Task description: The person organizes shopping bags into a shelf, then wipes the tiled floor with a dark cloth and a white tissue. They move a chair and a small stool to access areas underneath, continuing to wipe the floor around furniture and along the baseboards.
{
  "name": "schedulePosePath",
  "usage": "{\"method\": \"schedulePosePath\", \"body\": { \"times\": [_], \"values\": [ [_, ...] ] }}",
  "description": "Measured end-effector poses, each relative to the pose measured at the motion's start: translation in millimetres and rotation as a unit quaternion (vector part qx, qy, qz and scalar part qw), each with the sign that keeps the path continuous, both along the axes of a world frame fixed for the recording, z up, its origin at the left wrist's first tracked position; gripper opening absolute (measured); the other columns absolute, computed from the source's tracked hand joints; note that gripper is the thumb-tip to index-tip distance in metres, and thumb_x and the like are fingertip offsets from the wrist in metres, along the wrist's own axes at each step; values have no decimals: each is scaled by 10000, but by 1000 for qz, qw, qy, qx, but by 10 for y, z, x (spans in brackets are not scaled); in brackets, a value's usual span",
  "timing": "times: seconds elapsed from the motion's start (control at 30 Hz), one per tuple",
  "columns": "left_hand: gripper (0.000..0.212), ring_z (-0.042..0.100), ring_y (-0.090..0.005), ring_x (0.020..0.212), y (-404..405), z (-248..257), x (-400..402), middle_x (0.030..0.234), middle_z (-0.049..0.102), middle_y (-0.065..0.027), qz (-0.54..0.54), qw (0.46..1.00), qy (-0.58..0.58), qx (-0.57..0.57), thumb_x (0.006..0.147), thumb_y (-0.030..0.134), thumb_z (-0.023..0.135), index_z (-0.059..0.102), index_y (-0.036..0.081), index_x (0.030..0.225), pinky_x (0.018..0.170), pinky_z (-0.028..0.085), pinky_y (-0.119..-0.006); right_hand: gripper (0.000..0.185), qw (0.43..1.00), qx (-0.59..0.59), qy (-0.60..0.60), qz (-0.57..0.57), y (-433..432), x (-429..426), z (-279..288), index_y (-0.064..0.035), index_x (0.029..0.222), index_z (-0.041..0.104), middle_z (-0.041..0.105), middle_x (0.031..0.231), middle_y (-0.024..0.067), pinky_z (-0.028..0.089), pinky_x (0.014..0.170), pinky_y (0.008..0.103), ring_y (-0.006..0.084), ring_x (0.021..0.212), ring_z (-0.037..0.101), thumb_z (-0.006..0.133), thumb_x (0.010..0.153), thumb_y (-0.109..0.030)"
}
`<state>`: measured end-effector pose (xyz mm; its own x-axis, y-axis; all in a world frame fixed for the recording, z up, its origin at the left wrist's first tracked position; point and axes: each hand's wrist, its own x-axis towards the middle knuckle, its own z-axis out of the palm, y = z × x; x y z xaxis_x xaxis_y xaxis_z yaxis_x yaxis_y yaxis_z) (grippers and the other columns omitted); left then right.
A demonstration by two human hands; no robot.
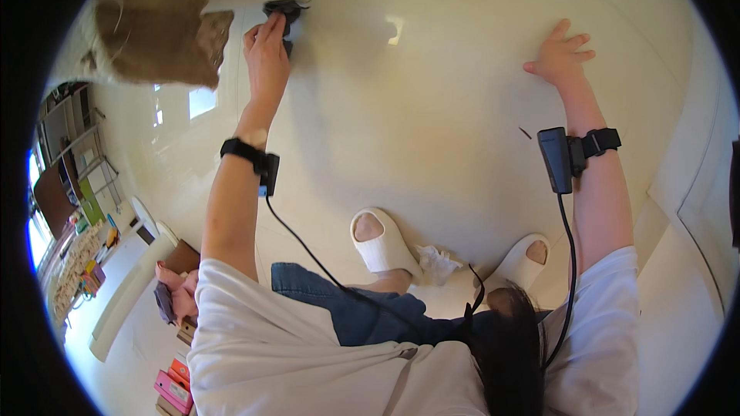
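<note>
My left hand (267, 60) is stretched far forward at the upper left, its fingers on a crumpled dark grey cloth (287, 10). The cloth lies at the foot of a pale, wall-like surface and is partly hidden by the fingers. Over at the upper right, my right hand (559, 56) is spread palm down with nothing in it; whether it touches the glossy cream tile floor (399, 121) is unclear. A thin dark sliver (525, 133) lies on the tiles below that hand. A crumpled white tissue (437, 264) rests between my white slippers (384, 251).
A brown and cream fabric item (156, 23) juts in at the upper left. Down the left side are a cluttered table (110, 266), a pink garment (180, 289) and several boxes (173, 390). A pale panel (702, 208) borders the right. Black cables run from both wrist-worn devices.
</note>
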<state>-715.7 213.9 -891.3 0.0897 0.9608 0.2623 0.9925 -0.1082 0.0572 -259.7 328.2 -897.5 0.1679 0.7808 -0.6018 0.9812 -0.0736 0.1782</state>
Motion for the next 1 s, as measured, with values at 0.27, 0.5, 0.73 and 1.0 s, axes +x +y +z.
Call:
{"method": "schedulePosePath", "body": {
  "times": [0.27, 0.5, 0.73, 1.0],
  "values": [
    [347, 625, -286, 991, -365, -77, 810, 1124, 665, -105, 0, 957, -280, -71, 769, 2, 670, 682, 71, 1109, 862, 511, -367, 1238, 1000, 15, 7, -5, -24, 40, 18, -62, 1542, -62, -19, 1499, 444, 347, 972, 732, 675, 1352, 67, 828, 751, -403],
    [383, 618, -139, 895, 149, 479, 572, 978, 685, -84, 265, 790, -538, 124, 757, 116, 838, 652, -54, 1045, 818, 493, -275, 1212, 998, 11, -27, 47, 12, 55, -35, 57, 1512, -10, 63, 1491, 451, 206, 1031, 755, 667, 1361, 51, 814, 756, -410],
    [519, 623, -197, 751, 727, 44, 428, 838, 691, -121, 334, 841, -375, 204, 586, 308, 946, 662, -59, 819, 697, 513, -326, 1212, 994, 21, -19, 106, -11, 31, 62, 148, 1474, 13, 165, 1443, 480, 163, 1030, 768, 653, 1355, 112, 804, 756, -423],
    [522, 603, -170, 650, 616, -165, 242, 715, 644, -74, 343, 809, -449, 161, 551, 301, 954, 624, -31, 783, 629, 509, -311, 1248, 996, 28, 5, 81, 7, 89, -21, 146, 1470, -1, 131, 1424, 514, 149, 1034, 764, 681, 1344, 79, 820, 733, -437]
  ]
}}
